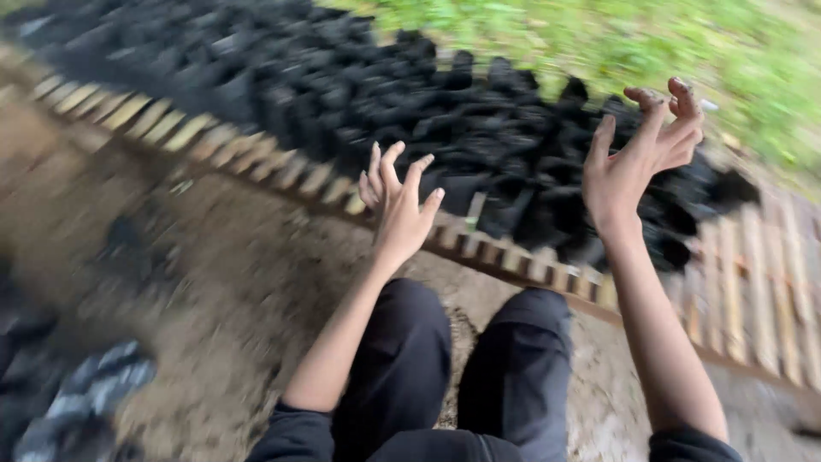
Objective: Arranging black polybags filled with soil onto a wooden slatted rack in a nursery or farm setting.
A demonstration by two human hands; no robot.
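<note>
The left hand (398, 201) is raised with its fingers spread wide and holds nothing, hanging above the edge of a slatted bamboo rack (753, 291) that runs across the bare soil (239, 282). The right hand (641, 154) is also lifted and empty, fingers loosely curled, in front of a dense mass of small black bags (410, 94) packed on the rack, which through the motion blur look like nursery planting bags. Grass (650, 43) lies beyond them, and the person's dark-trousered knees (462, 359) show below.
</note>
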